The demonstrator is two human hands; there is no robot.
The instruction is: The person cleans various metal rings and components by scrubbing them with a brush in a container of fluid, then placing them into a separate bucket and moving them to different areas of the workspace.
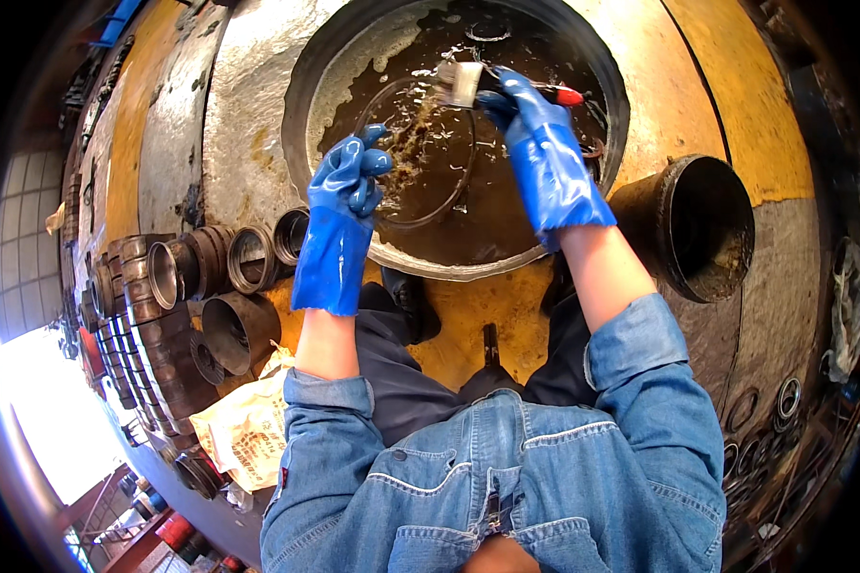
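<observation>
My right hand [533, 119] grips the brush [465, 84] over the basin [468, 270], its long axis running crosswise: blurred bristles [446, 82] leftward, red handle end [569, 96] rightward. My left hand [347, 177] is curled, lower and apart from the bristles; I can't tell whether it holds the thin ring [472, 158], which shows between my hands, its edge nearer the left.

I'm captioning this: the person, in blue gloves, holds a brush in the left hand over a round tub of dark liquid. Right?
No: the head view shows the brush in the gloved right hand, not the left hand, over the tub of dark liquid.
</observation>
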